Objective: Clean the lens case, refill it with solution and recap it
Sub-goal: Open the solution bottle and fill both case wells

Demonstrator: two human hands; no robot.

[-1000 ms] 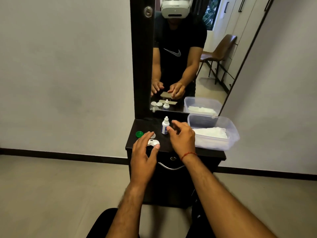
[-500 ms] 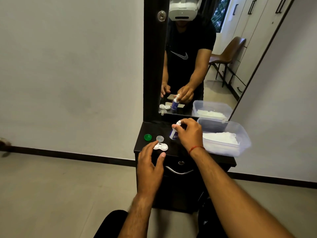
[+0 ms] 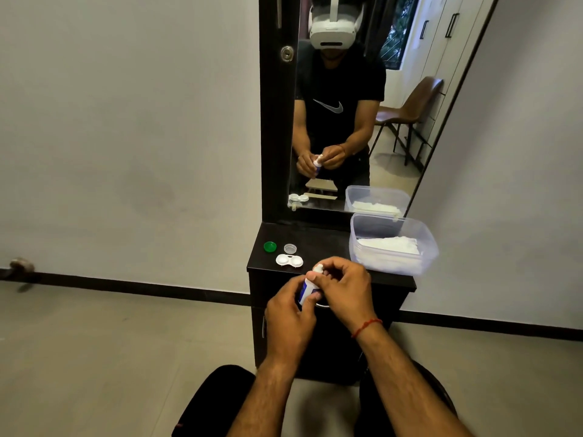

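Refill step, I judge: my left hand grips the solution bottle, right hand pinches its cap; next, unscrew, then fill the lens case.

glossy white plastic lens case, clear plastic tub, matt dark cabinet top

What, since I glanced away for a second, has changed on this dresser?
The right hand lifted the small white blue-labelled bottle off the black dresser top toward the person; the left hand left the white twin-well lens case and now grips the bottle's body, the right pinching its cap. Case, green round cap, clear round cap and clear plastic tub stayed put.
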